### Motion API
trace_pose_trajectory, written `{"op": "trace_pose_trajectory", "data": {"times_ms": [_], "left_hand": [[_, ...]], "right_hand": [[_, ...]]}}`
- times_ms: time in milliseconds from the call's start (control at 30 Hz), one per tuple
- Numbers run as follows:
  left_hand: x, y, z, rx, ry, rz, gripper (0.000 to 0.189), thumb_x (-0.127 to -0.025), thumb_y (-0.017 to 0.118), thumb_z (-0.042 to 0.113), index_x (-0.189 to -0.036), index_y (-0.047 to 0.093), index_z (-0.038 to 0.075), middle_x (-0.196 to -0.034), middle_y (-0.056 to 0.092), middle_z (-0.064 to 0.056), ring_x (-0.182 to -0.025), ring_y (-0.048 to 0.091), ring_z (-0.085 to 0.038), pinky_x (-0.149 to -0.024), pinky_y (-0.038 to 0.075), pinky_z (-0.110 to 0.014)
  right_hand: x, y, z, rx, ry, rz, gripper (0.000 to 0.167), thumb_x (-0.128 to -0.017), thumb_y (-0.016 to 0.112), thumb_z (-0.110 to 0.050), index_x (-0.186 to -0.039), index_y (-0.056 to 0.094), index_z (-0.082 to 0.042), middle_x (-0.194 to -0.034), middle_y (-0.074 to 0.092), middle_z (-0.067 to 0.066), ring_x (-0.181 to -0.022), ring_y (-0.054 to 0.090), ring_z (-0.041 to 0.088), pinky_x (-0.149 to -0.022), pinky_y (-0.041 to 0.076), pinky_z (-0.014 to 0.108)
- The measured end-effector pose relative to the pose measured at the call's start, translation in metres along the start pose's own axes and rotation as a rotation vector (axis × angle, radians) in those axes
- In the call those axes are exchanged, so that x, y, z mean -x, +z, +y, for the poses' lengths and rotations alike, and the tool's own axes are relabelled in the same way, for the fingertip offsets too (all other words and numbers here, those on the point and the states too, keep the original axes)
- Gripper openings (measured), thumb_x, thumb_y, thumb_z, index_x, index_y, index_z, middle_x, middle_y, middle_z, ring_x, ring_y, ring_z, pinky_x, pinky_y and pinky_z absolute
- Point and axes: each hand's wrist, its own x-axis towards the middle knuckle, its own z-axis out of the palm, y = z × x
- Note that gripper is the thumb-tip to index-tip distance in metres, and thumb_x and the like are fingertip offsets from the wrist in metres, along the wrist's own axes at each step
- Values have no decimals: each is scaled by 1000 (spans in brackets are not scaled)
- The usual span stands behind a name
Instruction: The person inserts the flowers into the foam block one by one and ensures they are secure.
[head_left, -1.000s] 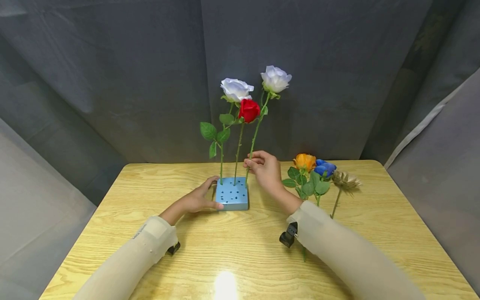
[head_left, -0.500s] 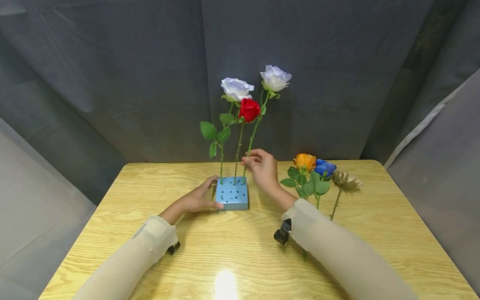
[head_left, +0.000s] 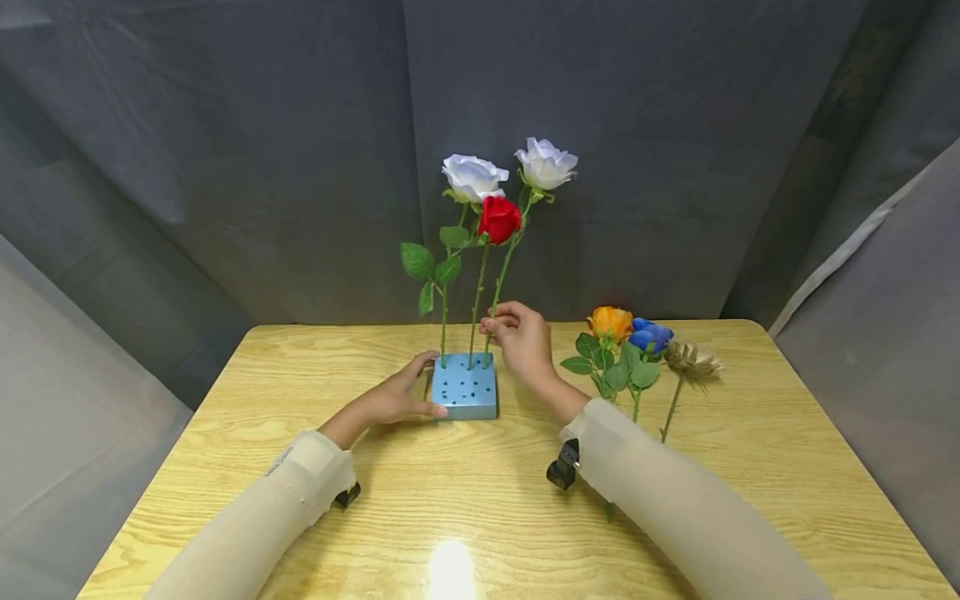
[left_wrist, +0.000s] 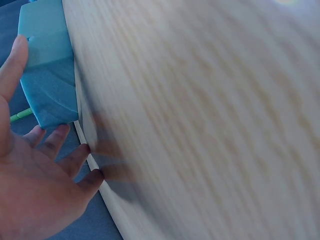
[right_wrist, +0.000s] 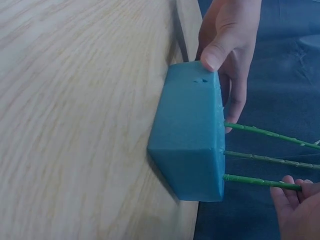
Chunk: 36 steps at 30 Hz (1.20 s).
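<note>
On the wood-grained table (head_left: 405, 517), in front of the wrinkled grey curtain (head_left: 300, 167), the left hand (head_left: 393, 398) is spreading its fingers and holding the left side of the block (head_left: 463, 387), the thumb pressing at the front corner. This block is showing a smooth blue surface, a squarish shape and many small dark holes. Along its back edge, the left white rose (head_left: 474, 178) is standing with wide petals and oval leaves; next, the red rose (head_left: 498, 220) is rising with a tight, rounded bud; then the right white rose (head_left: 547, 164) is leaning rightward, its ruffled petals spreading and its thin green stem meeting the block. The right hand (head_left: 522, 337) is pinching this stem low down. Farther right, the layered orange flower (head_left: 610, 322), the blue flower (head_left: 650, 336) and the spiky brownish flower (head_left: 690, 362) are lying.
</note>
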Motion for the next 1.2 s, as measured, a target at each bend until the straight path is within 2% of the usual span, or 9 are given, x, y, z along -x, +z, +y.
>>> {"op": "trace_pose_trajectory", "data": {"times_ms": [167, 300, 367, 500, 667, 800, 900, 1067, 1200], "left_hand": [[1, 0, 1, 0, -11, -2, 113, -86, 86, 37, -167, 10, 18, -172, 10, -17, -158, 9, -40, -122, 17, -65], [1, 0, 1, -3, -8, 0, 112, -86, 86, 36, -167, 11, 17, -172, 10, -18, -158, 10, -40, -122, 17, -65], [1, 0, 1, -6, -4, 0, 112, -86, 86, 36, -167, 11, 17, -172, 10, -18, -158, 10, -40, -122, 17, -65], [1, 0, 1, -8, -8, 2, 112, -86, 86, 36, -167, 11, 17, -172, 10, -18, -158, 10, -40, -122, 18, -65], [1, 0, 2, -1, -9, 2, 113, -86, 86, 36, -167, 10, 17, -172, 10, -18, -158, 9, -40, -122, 17, -65], [1, 0, 2, 1, -7, -1, 113, -86, 86, 36, -167, 10, 17, -172, 10, -18, -158, 9, -40, -122, 17, -65], [0, 0, 1, -1, -6, 1, 113, -86, 86, 37, -167, 10, 18, -172, 10, -18, -158, 10, -40, -122, 17, -65], [0, 0, 1, -3, -5, 4, 113, -85, 86, 38, -167, 10, 17, -171, 12, -19, -157, 11, -41, -122, 17, -65], [0, 0, 1, -4, -5, 2, 114, -85, 86, 38, -167, 10, 17, -171, 12, -19, -157, 11, -40, -122, 17, -65]], "right_hand": [[2, 2, 5, 12, 14, -9, 13, -99, 67, -1, -111, 69, 3, -106, 74, 23, -98, 74, 37, -80, 62, 35], [3, 3, 9, -13, 4, -11, 12, -98, 67, 2, -110, 69, 3, -108, 73, 24, -99, 73, 40, -85, 61, 49], [4, 4, 10, -17, 0, -13, 12, -98, 67, 3, -110, 69, 4, -109, 73, 24, -97, 74, 36, -87, 60, 52], [5, 4, 11, 16, 1, -15, 16, -98, 67, 1, -114, 68, 8, -109, 74, 23, -93, 75, 26, -85, 61, 47], [7, 4, 13, 23, 11, -27, 19, -99, 67, -1, -115, 68, 9, -107, 74, 22, -99, 74, 36, -87, 60, 49], [9, 4, 16, 34, 13, -34, 18, -99, 68, -2, -115, 68, 8, -105, 75, 20, -101, 73, 41, -86, 61, 45], [9, 4, 17, 34, 9, -35, 19, -99, 67, -1, -116, 68, 8, -105, 75, 19, -102, 72, 42, -85, 62, 43], [10, 6, 20, 20, 4, -42, 17, -99, 67, 1, -115, 67, 8, -107, 74, 24, -101, 72, 42, -86, 61, 49], [11, 8, 24, 53, -8, -42, 17, -98, 68, 0, -114, 68, 7, -106, 73, 26, -98, 73, 41, -84, 61, 51]]}}
